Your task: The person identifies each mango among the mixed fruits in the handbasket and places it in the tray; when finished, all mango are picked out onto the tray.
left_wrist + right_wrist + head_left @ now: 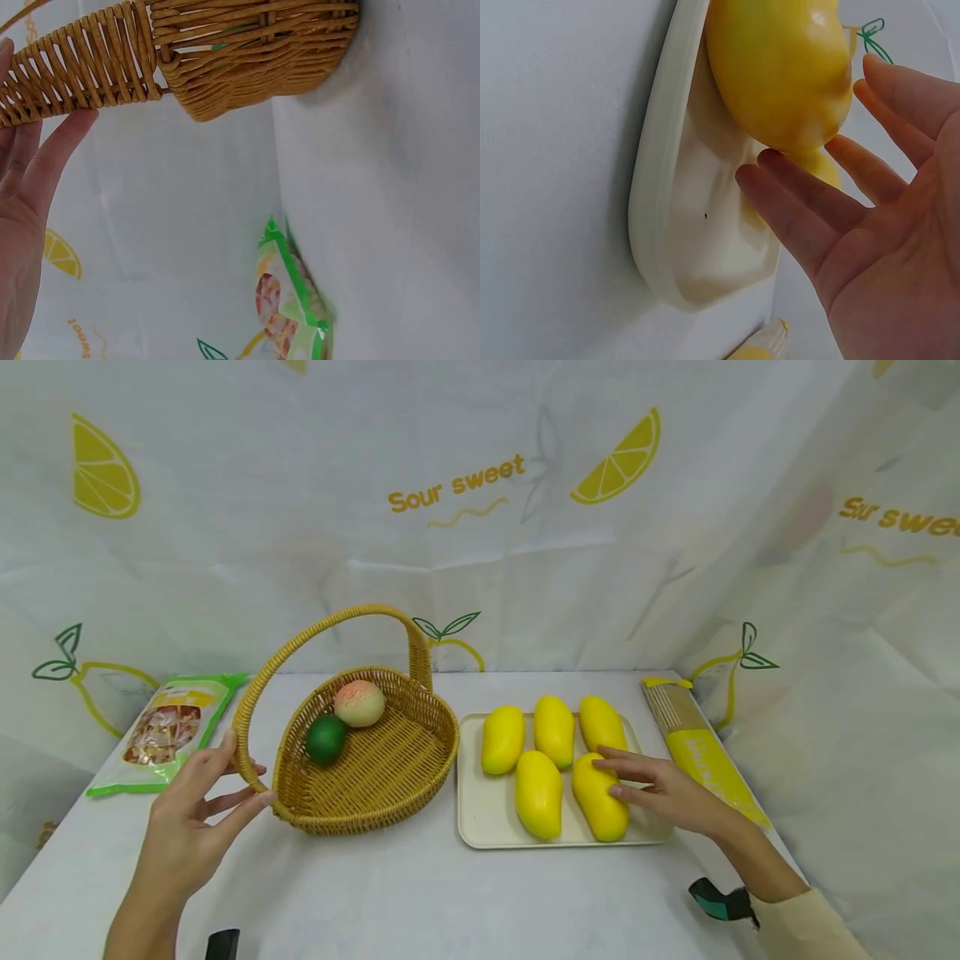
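Observation:
A wicker basket (405, 743) with a tall arched handle stands left of centre, holding a peach (360, 702) and a dark green fruit (326, 740). My left hand (183, 818) grips the handle low on its left side; the left wrist view shows fingers along the woven handle (75, 67). To the right, my right hand (671, 789) reaches over the tray (480, 828). Its loosely spread fingers touch or nearly touch the front right mango (600, 802). In the right wrist view that mango (780, 67) sits by the fingertips, not enclosed.
Several other yellow mangoes (537, 793) lie on the tray. A green-edged food packet (168, 735) lies at the far left, and a yellow and brown packet (701, 747) right of the tray. A printed cloth (480, 577) hangs behind the table.

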`<state>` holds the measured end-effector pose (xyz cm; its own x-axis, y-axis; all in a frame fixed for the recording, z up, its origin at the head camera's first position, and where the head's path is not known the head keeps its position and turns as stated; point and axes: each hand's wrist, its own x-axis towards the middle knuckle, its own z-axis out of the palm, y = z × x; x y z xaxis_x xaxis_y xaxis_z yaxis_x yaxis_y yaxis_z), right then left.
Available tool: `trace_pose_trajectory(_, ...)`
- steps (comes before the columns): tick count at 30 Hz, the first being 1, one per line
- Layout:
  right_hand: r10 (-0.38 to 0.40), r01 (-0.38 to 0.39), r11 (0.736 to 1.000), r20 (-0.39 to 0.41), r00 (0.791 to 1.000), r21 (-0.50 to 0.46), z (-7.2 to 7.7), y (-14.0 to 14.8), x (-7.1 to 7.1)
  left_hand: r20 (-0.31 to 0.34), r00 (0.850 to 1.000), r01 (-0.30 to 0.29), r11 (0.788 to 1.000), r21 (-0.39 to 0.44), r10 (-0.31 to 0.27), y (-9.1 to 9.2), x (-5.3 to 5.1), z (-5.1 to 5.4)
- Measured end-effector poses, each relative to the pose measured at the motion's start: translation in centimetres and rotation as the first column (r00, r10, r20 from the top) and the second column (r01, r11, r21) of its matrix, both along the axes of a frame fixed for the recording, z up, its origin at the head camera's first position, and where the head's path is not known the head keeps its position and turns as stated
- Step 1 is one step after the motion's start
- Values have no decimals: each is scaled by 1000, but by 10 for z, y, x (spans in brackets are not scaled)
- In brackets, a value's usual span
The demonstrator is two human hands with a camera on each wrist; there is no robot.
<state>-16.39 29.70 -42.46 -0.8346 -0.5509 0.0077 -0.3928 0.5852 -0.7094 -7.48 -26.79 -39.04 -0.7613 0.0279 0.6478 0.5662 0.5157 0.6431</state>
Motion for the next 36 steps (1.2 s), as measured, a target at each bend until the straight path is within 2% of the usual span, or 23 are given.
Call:
trace_pose_trajectory(5, -4, 5, 1000, 49, 999, -29, 0, 3, -2, 22, 1000, -15, 1000, -5, 15, 2, 1, 1)
trace_pose_trajectory(11, -11, 13, 999, 76, 997, -29, 5, 7, 2, 21, 1000, 7, 1000, 14, -7, 4, 0, 2)
trace_pose_trajectory(18, -33, 34, 999, -26, 999, 41, 8, 14, 7, 26, 1000, -5, 1000, -26, 6, 7, -2, 2)
trace_pose_trajectory(21, -51, 54, 996, -46, 998, 70, 13, 15, 9, 33, 999, -7, 1000, -25, 8, 8, -3, 2)
trace_pose_trajectory(25, -71, 81, 990, -86, 994, 119, 22, 18, 9, 46, 998, -36, 998, -48, 38, 10, -3, 1)
trace_pose_trajectory(29, -87, 112, 981, -158, 984, 160, 30, 21, 8, 3, 996, -84, 992, -91, 84, 14, -1, 0)
trace_pose_trajectory(36, -137, 188, 965, -255, 957, 184, 39, 22, 8, -143, 986, -97, 994, -46, 90, 22, -7, 1)
